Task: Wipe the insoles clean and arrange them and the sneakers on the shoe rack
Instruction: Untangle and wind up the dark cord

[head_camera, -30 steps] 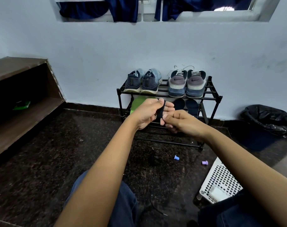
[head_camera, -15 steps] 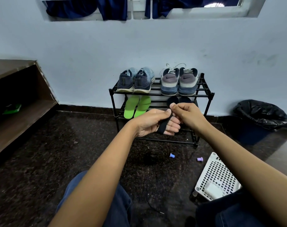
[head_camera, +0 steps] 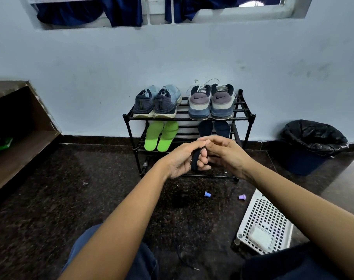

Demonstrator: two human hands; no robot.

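Observation:
A black shoe rack [head_camera: 252, 118] stands against the wall. On its top shelf sit a blue pair of sneakers [head_camera: 158, 102] at left and a grey-blue pair of sneakers [head_camera: 211, 103] at right. The lower shelf holds two green insoles [head_camera: 161, 135] and two dark insoles [head_camera: 214, 127]. In front of the rack my left hand [head_camera: 182, 159] grips a small black band-like piece [head_camera: 196, 159], wrapped over its fingers. My right hand [head_camera: 225, 151] pinches the top of the same black piece.
A bin lined with a black bag [head_camera: 311, 142] stands right of the rack. A white perforated basket [head_camera: 265, 221] lies on the dark floor at lower right. Two small plastic caps [head_camera: 207, 194] lie near it. A wooden shelf unit [head_camera: 20, 138] is at the left.
Both hands have kept working the black piece in front of the rack; it now sits lower around my left fingers. The view has shifted slightly, uncovering the green insoles.

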